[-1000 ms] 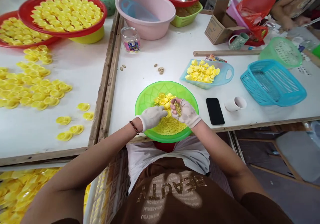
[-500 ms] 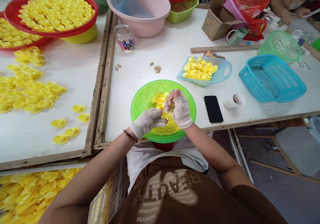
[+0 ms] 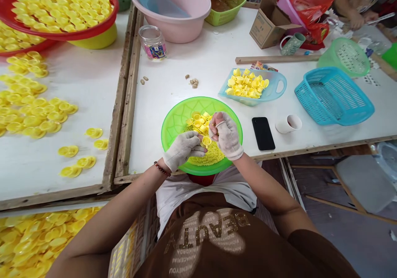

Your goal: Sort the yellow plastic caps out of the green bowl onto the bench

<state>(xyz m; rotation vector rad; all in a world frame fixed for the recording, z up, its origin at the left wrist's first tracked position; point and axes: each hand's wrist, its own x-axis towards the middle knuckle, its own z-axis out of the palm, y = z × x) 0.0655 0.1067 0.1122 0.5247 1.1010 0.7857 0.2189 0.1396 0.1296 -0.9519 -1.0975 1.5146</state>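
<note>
A bright green basin (image 3: 173, 116) sits at the table's front edge, holding small yellow cup-shaped plastic pieces (image 3: 198, 120) and a mass of tiny yellow bits (image 3: 207, 156). Over it, my left hand (image 3: 182, 149), in a white glove with bare fingertips, pinches one round yellow cup-shaped piece (image 3: 206, 141) with its open side up. My right hand (image 3: 228, 135), gloved alike, is curled just to the right of that piece, thumb and fingertips pressed together. Whatever lies between the right fingertips is too small or hidden to name.
Right of the basin are a blue scoop tray (image 3: 276, 85) of yellow pieces, a black phone (image 3: 263, 133), a paper cup (image 3: 288, 124) and a blue basket (image 3: 335, 96). Yellow pieces (image 3: 34, 116) cover the left table. A co-worker's hand (image 3: 356, 21) shows at far right.
My right hand has drawn slightly away to the right from the held yellow piece, which now shows more fully. My left hand keeps its pinch. The whole view has shifted a little.
</note>
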